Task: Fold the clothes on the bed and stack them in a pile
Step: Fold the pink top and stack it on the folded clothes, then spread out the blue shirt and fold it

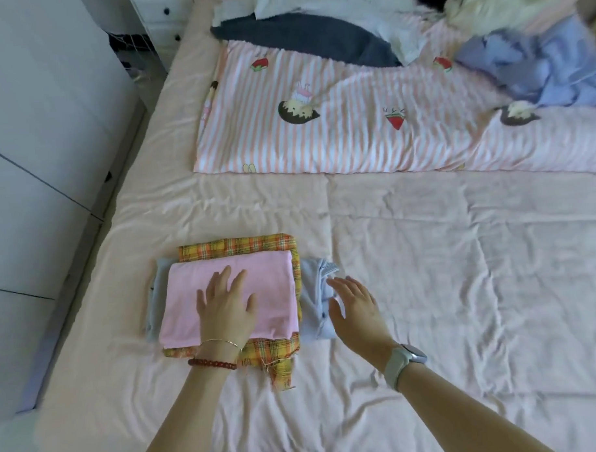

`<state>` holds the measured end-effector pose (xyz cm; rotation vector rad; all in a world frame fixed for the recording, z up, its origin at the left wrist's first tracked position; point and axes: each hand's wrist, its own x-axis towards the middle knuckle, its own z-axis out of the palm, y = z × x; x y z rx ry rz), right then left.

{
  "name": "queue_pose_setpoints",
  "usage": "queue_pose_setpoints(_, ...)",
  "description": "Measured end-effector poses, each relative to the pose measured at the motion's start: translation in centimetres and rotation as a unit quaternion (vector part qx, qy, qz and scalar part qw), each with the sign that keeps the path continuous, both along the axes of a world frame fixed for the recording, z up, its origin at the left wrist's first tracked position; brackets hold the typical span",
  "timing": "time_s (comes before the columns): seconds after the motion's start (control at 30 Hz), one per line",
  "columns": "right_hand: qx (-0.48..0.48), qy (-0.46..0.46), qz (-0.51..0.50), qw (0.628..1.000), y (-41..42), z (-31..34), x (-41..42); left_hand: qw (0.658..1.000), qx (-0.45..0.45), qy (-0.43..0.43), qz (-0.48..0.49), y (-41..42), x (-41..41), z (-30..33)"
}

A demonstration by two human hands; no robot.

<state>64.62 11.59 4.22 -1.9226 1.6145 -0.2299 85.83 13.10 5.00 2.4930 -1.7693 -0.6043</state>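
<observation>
The step in hand is judged to be the settling of a freshly folded item onto the pile. The left hand (226, 304) is laid flat, fingers straight and spread, on the folded pink garment (230, 296), which forms the top layer of the pile. Directly beneath it lies a folded yellow-and-orange plaid cloth (236, 245); its edges project beyond the fingertips and below the wrist, where a frayed corner hangs loose. A pale blue folded piece (155, 298) shows at the bottom of the pile, outboard of the left hand.

The right hand (355, 308) is held open, fingers extended and relaxed, with nothing gripped. Its fingertips are at, or just beside, a light blue folded garment (318, 304) lying between the two hands, against the pile's side. Whether contact is made cannot be told.

The unfolded clothes remain well beyond both hands: a lavender-blue heap (537, 68) far ahead and to the right of the right hand, with a dark blue item (303, 39) and white items (333, 4) ahead, all on a striped cartoon-print quilt (320, 133).

The task is judged to be partly done. For the next move, the pile is to be left squared, and a reach across the pink bedsheet (426, 255) to the far heap will be required. One garment should be drawn out singly and spread on the open sheet ahead of the right hand.
</observation>
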Motion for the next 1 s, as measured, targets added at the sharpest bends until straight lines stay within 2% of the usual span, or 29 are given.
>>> queue_pose_setpoints(0.2,-0.058,-0.017,-0.199,0.978,5.6,8.0,-18.2,0.984,-0.126,0.086,-0.094,0.4,-15.4,7.5)
queue_pose_setpoints(0.33,-0.086,-0.015,-0.320,0.943,11.7,11.4,-32.5,0.966,-0.149,0.100,-0.184,1.8,-29.7,10.7)
queue_pose_setpoints(0.47,-0.077,-0.014,-0.401,0.913,18.7,13.7,-46.8,0.953,-0.128,0.106,-0.254,4.7,-45.7,12.2)
queue_pose_setpoints(0.6,-0.049,0.001,-0.463,0.885,25.5,14.9,-59.0,0.934,-0.099,0.153,-0.309,8.4,-60.5,12.9)
queue_pose_setpoints(0.73,-0.020,0.002,-0.523,0.852,29.3,14.9,-68.0,0.912,-0.089,0.175,-0.359,10.5,-71.8,12.9)
queue_pose_setpoints(0.83,-0.018,-0.003,-0.546,0.837,29.7,14.7,-73.7,0.898,-0.080,0.164,-0.399,10.2,-78.4,12.6)
queue_pose_setpoints(1.0,-0.037,0.008,-0.547,0.836,27.2,14.6,-84.3,0.892,-0.087,0.149,-0.419,6.7,-89.2,12.1)
